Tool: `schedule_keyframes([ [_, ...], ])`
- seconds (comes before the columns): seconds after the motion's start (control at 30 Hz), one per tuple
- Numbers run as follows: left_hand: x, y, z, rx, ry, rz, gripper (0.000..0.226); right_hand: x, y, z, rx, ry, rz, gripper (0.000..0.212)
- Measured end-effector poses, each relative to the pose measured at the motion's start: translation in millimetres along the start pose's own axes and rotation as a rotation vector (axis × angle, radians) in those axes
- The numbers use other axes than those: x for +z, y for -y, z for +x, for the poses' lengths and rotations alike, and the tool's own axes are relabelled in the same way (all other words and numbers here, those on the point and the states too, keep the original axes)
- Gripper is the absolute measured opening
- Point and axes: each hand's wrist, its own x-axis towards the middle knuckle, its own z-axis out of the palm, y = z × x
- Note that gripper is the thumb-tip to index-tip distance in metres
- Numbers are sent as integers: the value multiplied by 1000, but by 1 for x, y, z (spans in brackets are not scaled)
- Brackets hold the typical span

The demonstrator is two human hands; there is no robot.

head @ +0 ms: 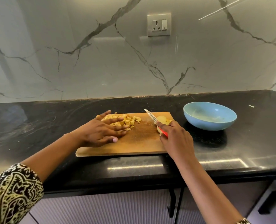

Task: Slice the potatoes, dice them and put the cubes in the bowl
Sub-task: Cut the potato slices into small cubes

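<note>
Head view is showing a black bench (37,126) carrying a wooden board (142,143), with a blue bowl (198,122) sitting at the board's 3 o'clock, slightly apart from it. The left hand (100,131) is lying flat, fingers straight, against a pile of cubes (129,122) at the board's 11 o'clock. The right hand (174,136) is gripping a knife (151,118) by its red handle, blade pointing toward 11 o'clock, beside pale slices (162,118) at the board's 1 o'clock.
</note>
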Motion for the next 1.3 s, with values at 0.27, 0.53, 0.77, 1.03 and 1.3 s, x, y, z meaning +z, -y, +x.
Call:
schedule_keyframes([
  [0.27,1,-14,20,-38,-278,54,56,-8,-11,2,41,-35,53,51],
  [0.53,-15,-43,116,-322,-114,-365,59,-13,-43,-4,177,-163,284,45],
  [0.77,-26,-48,176,-322,-81,-672,40,-12,-49,0,209,-100,526,43],
  [1.03,-21,-48,174,-375,-277,-742,20,-10,-49,-1,169,-110,537,44],
  [1.3,-37,-35,149,-533,-446,-1040,18,-12,-47,-1,169,-126,517,44],
])
